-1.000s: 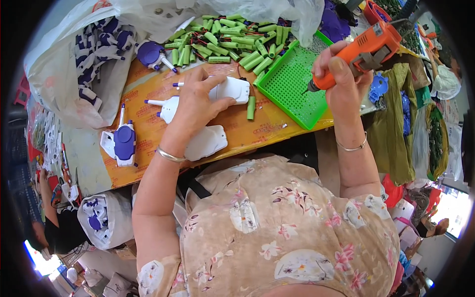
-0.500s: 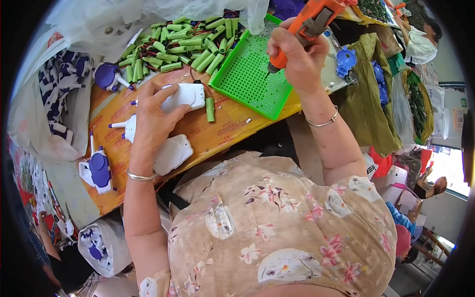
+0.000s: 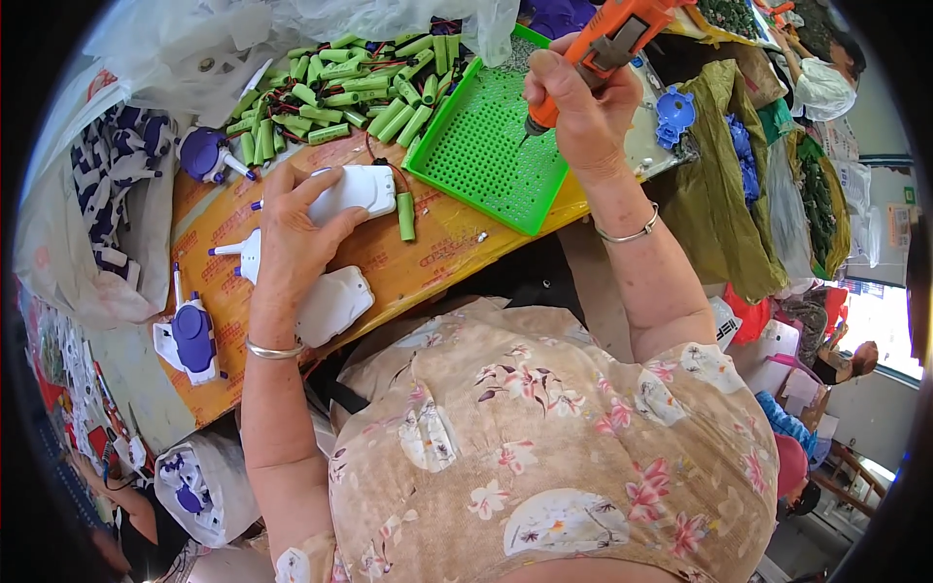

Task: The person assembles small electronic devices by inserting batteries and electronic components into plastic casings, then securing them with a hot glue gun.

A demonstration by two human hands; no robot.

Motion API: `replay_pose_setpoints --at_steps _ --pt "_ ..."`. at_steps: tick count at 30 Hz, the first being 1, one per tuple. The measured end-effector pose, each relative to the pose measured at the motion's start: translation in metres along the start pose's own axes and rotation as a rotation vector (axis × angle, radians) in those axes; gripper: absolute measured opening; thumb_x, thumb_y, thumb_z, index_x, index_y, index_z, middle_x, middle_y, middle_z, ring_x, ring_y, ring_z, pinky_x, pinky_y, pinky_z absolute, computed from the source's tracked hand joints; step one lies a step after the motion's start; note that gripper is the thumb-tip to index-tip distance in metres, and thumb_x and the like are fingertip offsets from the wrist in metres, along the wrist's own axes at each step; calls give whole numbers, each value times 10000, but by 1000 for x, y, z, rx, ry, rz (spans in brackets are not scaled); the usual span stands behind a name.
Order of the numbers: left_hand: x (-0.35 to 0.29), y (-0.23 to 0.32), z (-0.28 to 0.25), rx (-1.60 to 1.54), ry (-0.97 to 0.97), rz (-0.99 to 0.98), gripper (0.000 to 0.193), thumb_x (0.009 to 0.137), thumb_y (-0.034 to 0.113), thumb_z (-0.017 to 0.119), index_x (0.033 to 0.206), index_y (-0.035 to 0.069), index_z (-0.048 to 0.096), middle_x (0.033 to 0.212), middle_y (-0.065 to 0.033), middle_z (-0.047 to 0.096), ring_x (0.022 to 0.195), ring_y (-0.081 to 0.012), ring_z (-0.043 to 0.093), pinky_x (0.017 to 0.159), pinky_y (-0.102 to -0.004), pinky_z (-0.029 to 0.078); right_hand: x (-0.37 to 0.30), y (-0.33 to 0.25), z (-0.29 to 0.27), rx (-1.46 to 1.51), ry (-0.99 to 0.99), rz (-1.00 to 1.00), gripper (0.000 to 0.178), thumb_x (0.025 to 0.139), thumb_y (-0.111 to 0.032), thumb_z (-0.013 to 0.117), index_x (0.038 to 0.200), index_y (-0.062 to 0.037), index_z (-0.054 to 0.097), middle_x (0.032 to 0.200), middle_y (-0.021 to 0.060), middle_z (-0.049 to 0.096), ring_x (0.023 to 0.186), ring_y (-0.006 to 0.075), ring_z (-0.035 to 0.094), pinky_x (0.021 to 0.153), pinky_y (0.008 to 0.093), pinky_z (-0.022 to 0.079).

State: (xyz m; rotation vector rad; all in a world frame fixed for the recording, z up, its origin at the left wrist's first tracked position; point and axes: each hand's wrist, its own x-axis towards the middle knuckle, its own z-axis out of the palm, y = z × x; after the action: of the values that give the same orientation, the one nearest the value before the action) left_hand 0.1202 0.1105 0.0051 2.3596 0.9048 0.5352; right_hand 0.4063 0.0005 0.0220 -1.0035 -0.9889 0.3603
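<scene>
My left hand [image 3: 294,216] is closed around the sides of a white plastic casing [image 3: 371,192] that lies on the table. A green cylindrical battery [image 3: 406,216] hangs off it by thin wires. My right hand [image 3: 588,112] grips an orange electric screwdriver [image 3: 610,39] pointed down. Its bit is over a green perforated tray [image 3: 486,160] holding small metal screws; whether it touches one, I cannot tell. Beside my left wrist lie a loose white cover [image 3: 335,306] and a white part with a nozzle [image 3: 250,256], partly covered by the hand.
Green wired batteries [image 3: 340,92] are heaped beyond my left hand. White-and-purple units [image 3: 197,335] lie at the left, near a plastic bag [image 3: 146,243] full of similar pieces. A blue plastic part [image 3: 675,117] sits right of the tray. Other people work at the edges.
The view has shifted slightly. Both hands keep their hold, and the screwdriver stays over the green tray. At the lower left, another person's arm has moved.
</scene>
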Motion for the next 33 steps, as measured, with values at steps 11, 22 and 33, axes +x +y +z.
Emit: replay_pose_setpoints --at_steps 11,22,33 --pt "0 -1 2 -46 22 -18 480 684 164 850 1124 16 726 972 -118 560 980 -291 552 865 -395 472 1 -2 2 -1 -2 3 152 903 -83 715 985 9 626 749 47 633 631 143 614 579 278 490" --pt "0 -5 3 5 45 29 454 702 127 843 1123 8 721 971 -100 542 929 -254 545 826 -355 468 5 -30 46 221 -216 -54 187 907 -73 659 1030 33 568 771 87 609 640 173 593 593 313 492" --pt "-1 -9 7 -27 48 43 486 672 87 851 1142 61 732 1003 -87 527 952 -262 541 828 -370 462 -12 -17 113 229 -287 6 191 872 -41 714 1005 33 598 802 63 651 648 126 623 599 276 525"
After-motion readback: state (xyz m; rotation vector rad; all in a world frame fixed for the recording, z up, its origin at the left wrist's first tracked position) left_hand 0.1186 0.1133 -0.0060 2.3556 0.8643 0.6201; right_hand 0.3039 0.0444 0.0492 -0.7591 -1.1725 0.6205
